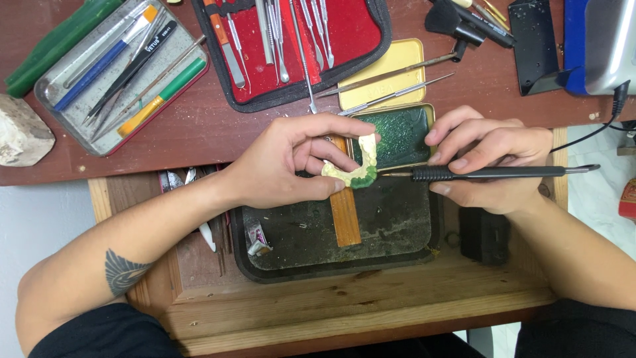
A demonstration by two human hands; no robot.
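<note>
dark rectangular work tray [404,225] sat on wooden tabletop [344,305] | left hand [291,162] reached in, fingers pinching cream horseshoe-shaped dental cast with green wax [354,174] above tray | right hand [493,166] clenched black pen-like wax tool [490,173], tip touching cast | red instrument case [291,40] behind

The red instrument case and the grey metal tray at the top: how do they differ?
The red fabric instrument case keeps slim steel tools in slots, roughly upright in the picture; the grey metal tray holds loose pens and brushes lying slantwise. The case has a black edge, the tray a red rim. Both rest on the reddish-brown tabletop.
</note>
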